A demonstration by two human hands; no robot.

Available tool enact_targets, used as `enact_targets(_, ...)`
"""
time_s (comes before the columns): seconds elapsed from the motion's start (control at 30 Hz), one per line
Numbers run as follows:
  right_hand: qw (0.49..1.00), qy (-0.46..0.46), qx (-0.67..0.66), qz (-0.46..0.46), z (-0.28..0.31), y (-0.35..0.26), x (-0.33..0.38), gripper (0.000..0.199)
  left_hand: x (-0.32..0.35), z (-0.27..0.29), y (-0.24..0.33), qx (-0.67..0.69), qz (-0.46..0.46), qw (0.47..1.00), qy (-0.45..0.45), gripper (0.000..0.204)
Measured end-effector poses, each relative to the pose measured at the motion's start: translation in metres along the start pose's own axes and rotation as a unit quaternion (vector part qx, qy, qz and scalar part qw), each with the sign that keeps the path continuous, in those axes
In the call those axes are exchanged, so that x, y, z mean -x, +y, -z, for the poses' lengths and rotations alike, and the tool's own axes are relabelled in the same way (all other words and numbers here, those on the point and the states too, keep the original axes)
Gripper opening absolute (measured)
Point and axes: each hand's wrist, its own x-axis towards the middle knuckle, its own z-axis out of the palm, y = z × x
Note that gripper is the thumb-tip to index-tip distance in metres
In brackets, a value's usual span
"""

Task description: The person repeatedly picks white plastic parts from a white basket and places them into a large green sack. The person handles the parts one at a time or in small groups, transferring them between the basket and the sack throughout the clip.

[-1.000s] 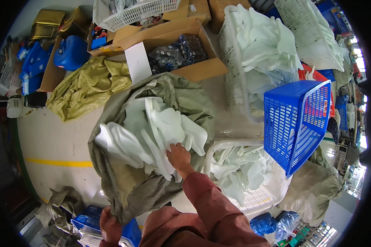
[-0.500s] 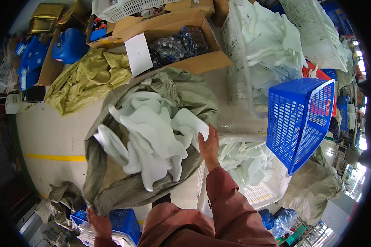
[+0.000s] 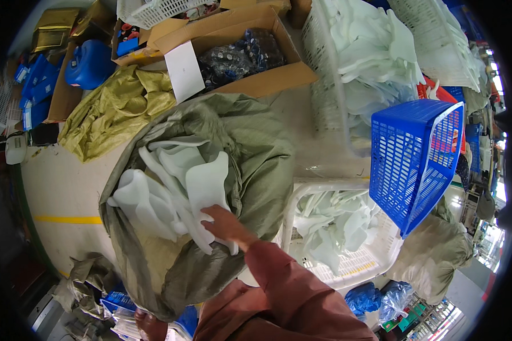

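**Right hand in the sack of pale moulded pieces**

The right hand [image 3: 224,223], its reddish-brown sleeve rising from the lower edge, lies palm-down in the open mouth of the grey-green woven sack [image 3: 256,153] at the centre of the frame. Its fingers rest on, and seem to curl round, the lower end of a pale translucent moulded piece [image 3: 206,184]; whether they truly pinch it I cannot tell. That piece lies directly above the hand in the picture, its long axis running up and slightly right, away from the fingertips, among a heap of like pieces spreading to the left.

The left hand [image 3: 148,325] shows only in part at the bottom edge, against the sack's lower rim; its grip cannot be made out. The right hand is far the nearer to the pieces.

Just right of the sack a white slatted crate [image 3: 355,267] holds more such pieces. Above it, at the right, a blue plastic basket [image 3: 415,153] stands tilted. A cardboard box [image 3: 256,85] of dark items sits at upper centre, a yellow-green sack [image 3: 116,111] at upper left.
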Motion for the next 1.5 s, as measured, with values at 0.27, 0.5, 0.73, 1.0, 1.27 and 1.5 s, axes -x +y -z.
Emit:
enact_targets(0.27,0.954,0.293,0.054,-0.036,0.08,0.077,-0.042,0.016,-0.014,0.058,-0.023,0.043,0.017,0.995,0.086,0.045)
enact_targets(0.5,0.886,0.386,0.255,-0.006,0.106,0.078,-0.04,0.021,-0.018,0.066,-0.022,0.016,0.038,0.991,0.127,0.046)
enact_targets(0.73,0.945,0.178,-0.187,-0.203,0.113,0.064,-0.038,0.024,-0.022,0.05,-0.025,0.077,0.034,0.985,0.152,0.035)
enact_targets(1.0,0.923,0.179,-0.139,-0.312,0.082,0.066,-0.069,0.042,-0.026,0.046,-0.023,0.059,0.013,0.99,0.129,0.037)
enact_targets(1.27,0.907,0.247,0.208,-0.269,0.082,0.109,-0.056,0.027,-0.025,0.051,-0.02,0.054,0.013,0.992,0.114,0.038)
enact_targets(1.5,0.94,0.301,-0.013,-0.163,0.103,0.122,-0.034,0.01,-0.023,0.055,-0.021,0.034,0.01,0.992,0.125,0.037)
